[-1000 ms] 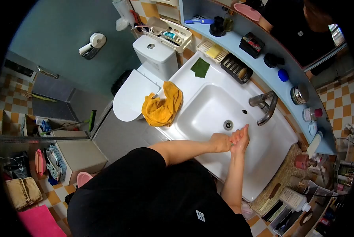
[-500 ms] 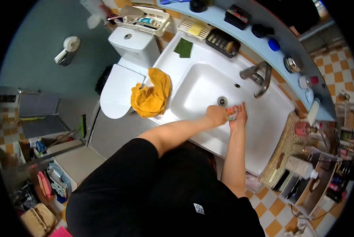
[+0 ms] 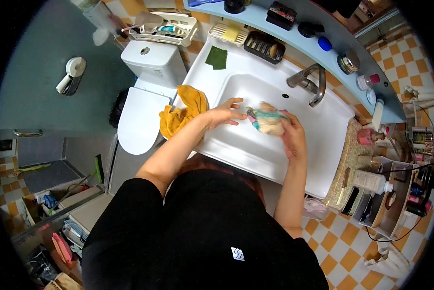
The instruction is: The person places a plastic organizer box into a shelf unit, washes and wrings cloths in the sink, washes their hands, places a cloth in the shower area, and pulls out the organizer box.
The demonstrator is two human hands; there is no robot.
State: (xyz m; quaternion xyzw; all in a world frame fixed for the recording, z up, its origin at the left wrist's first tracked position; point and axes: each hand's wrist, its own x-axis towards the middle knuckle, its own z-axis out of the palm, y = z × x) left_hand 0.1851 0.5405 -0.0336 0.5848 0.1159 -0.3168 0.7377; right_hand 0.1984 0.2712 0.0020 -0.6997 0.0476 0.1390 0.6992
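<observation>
Multicoloured cloth — right hand gripping it, left hand spread — hangs over the sink, inside its rim.

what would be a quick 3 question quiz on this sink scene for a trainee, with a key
1. Which hand is gripping the multicoloured cloth?
2. True or false: the green pad lies down in the basin.
3. Fill the gap: the mustard cloth lies at the end of the sink beside the ____.

Key:
1. The right hand.
2. False; it lies on the flat top of the sink.
3. Toilet.
</observation>
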